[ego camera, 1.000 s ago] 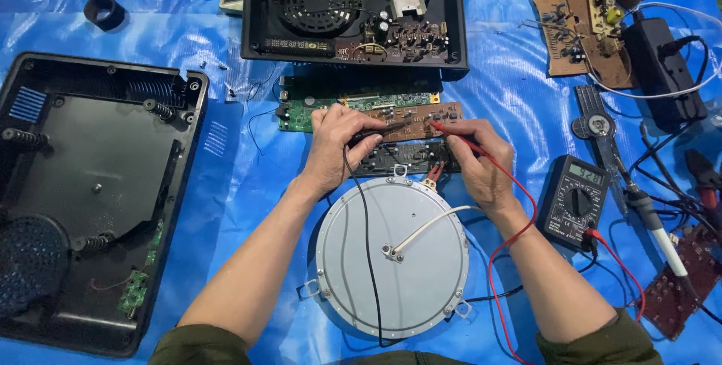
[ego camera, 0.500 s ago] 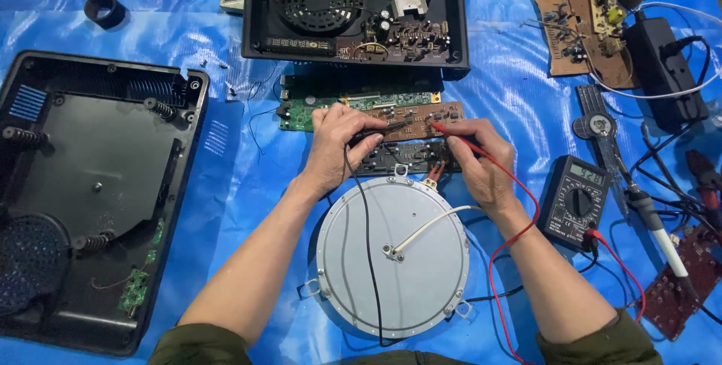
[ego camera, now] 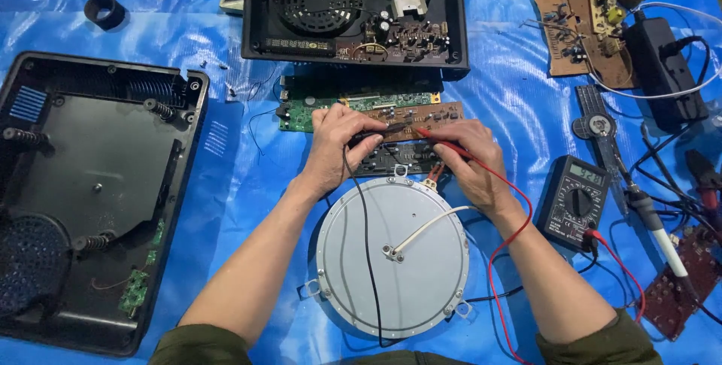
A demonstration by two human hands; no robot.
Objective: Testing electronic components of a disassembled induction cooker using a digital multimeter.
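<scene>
Two hands were at work, and both were yours. Your left hand (ego camera: 336,143) was closed on the black probe (ego camera: 374,136), and your right hand (ego camera: 468,160) was closed on the red probe (ego camera: 435,138). The two tips came close together over the brown circuit board (ego camera: 410,113), right in front of your fingers. That board lay long from left to right, just past both hands, on the far side from you. Both hands were about as near to it as each other. A dark panel (ego camera: 398,157) sat under your hands, touching the round silver disc (ego camera: 392,255), which was closer to you.

One black lead (ego camera: 366,244) ran back over the disc. One red lead (ego camera: 502,244) curled round your right wrist toward one multimeter (ego camera: 573,201) on the right, near that hand. One green board (ego camera: 301,113) poked out beside the brown one. Two black open cases sat on the blue sheet (ego camera: 226,26): one (ego camera: 90,184) far left, one (ego camera: 353,11) past the boards.
</scene>
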